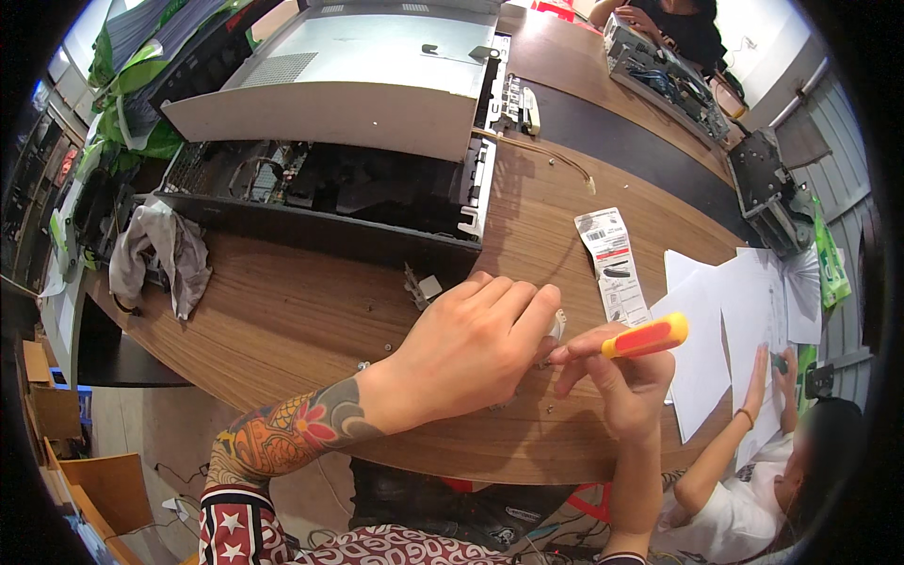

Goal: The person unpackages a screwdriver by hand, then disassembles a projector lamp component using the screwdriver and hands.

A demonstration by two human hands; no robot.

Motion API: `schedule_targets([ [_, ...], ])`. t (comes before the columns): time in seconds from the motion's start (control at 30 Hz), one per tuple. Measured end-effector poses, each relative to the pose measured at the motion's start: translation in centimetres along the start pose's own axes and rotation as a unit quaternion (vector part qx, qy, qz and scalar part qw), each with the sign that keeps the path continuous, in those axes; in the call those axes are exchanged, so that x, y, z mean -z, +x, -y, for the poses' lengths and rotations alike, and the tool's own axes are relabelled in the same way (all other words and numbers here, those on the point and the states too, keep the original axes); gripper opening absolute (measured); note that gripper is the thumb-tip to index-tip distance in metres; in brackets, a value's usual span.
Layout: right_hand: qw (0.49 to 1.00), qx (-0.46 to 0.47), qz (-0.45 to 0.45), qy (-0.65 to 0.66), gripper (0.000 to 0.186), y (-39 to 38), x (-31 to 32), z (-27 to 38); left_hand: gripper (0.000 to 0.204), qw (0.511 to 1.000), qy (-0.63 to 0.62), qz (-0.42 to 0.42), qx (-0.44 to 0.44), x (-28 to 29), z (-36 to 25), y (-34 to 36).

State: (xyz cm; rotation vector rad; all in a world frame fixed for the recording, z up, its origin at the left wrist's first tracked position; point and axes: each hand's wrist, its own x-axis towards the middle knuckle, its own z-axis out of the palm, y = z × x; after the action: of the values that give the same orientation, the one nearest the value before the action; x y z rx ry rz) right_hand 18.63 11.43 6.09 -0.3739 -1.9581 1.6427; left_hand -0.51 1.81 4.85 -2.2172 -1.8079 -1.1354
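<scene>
On counter, near side of computer case: left grip curled beside small pale part, hold unclear. Right of case, toward wearer: right grip closed on red-yellow screwdriver. Printed strip right of case.

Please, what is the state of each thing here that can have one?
Left hand: fingers curled, grip hidden.
Right hand: closed on screwdriver.
Screwdriver: held slanting, tip hidden.
Near computer case: open, interior exposed.
Far computer chassis: open.
Cable connector: unplugged.
Gray cloth: crumpled.
White papers: spread, overlapping.
</scene>
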Motion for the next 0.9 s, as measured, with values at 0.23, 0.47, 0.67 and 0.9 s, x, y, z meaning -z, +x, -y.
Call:
schedule_targets([
  [0.23, 0.991, 0.010, -0.060, 0.121, 0.010, -0.1, -0.7, -0.4, 0.046, 1.000, -0.002, 0.007, -0.001, -0.1, 0.0, 0.0],
  [0.47, 0.998, 0.013, -0.043, 0.048, 0.010, 0.1, -0.3, -0.1, 0.046, 1.000, -0.001, 0.010, 0.002, 0.2, 0.0, 0.0],
  [0.67, 0.998, 0.048, -0.043, 0.009, 0.012, 0.3, -0.1, -0.2, 0.046, 1.000, 0.002, 0.005, -0.005, 0.1, 0.1, 0.1],
  [0.9, 0.996, 0.049, -0.060, 0.040, 0.013, 0.0, 0.0, -0.3, 0.046, 1.000, 0.004, 0.013, 0.002, 0.2, -0.1, 0.2],
])
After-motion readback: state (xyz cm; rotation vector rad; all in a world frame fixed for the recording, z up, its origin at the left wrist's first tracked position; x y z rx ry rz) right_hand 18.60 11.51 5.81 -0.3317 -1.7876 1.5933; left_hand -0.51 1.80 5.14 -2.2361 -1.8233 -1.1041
